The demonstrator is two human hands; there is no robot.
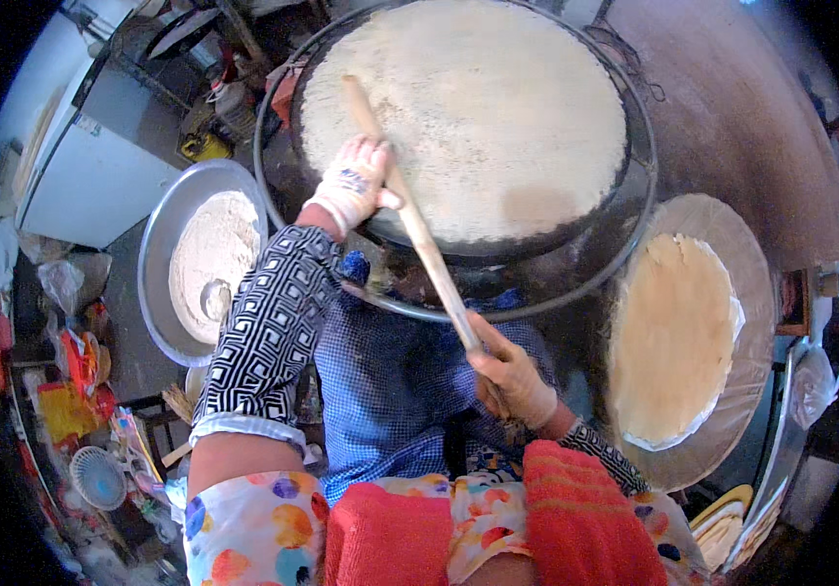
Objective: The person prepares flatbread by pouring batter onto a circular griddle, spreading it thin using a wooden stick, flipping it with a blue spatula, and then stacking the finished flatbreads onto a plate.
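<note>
A wide round griddle (pixel 380 234) lies ahead of me, covered almost to its edge by a thin, pale sheet of batter (pixel 478 107). A long wooden spatula (pixel 426 249) slants across it, its flat far end over the left part of the sheet. My left hand (pixel 356 181), in a pale knit glove, is closed on the spatula's upper part, above the griddle's near left side. My right hand (pixel 515 376), in a pale glove, is wrapped round the handle's near end, in front of my blue checked apron (pixel 380 371).
On the left stands a metal basin (pixel 156 293) of pale flour or batter (pixel 206 239) with a ladle (pixel 214 298) in it. To the right, a round tray (pixel 746 391) carries finished flat sheets (pixel 673 342). A metal ring (pixel 649 210) surrounds the griddle.
</note>
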